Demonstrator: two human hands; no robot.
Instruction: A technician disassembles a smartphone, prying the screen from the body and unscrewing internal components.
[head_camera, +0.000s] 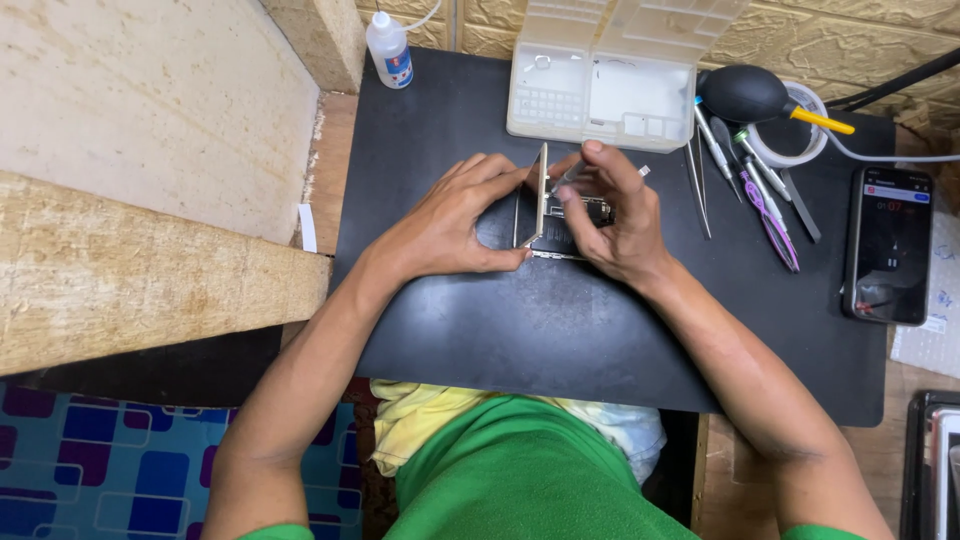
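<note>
Green shirt (530, 480) and both forearms fill the near edge of the head view. At the centre of the black mat (560, 330), the opened phone (565, 225) lies flat; the left hand (450, 220) pinches its raised screen panel (540, 195) upright, exposing the interior. The right hand (620, 215) grips a slim screwdriver (590, 175) pencil-style, tip inside. Beyond the phone sits a parts box (600, 85); to its right, spare tools (750, 180).
</note>
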